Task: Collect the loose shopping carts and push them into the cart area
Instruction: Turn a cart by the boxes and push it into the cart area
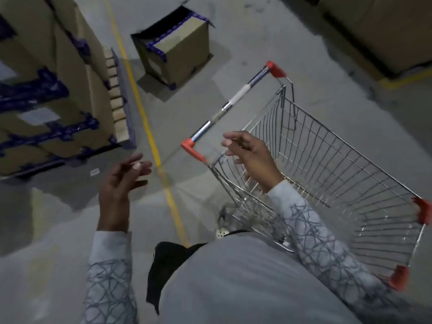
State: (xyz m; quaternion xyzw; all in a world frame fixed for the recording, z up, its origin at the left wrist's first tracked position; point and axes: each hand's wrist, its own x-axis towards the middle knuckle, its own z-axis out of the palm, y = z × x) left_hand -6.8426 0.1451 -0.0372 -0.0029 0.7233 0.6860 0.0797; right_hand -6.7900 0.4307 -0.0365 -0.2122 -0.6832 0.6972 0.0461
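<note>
Barely begun, I judge: one shopping cart (327, 160) stands on the floor (233, 38) right of the yellow line (139, 99), with no cart area in sight. My right hand (252, 157) hovers open over its basket, and my left hand (124, 181) is open too, gripping nothing.

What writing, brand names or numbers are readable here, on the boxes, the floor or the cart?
No text is readable.
White label on the stacked cartons: blurred, unreadable.
Small white slip on the floor: too small to read.
Cart handle: pale sleeve, no lettering visible.
Open box: no print legible.
</note>
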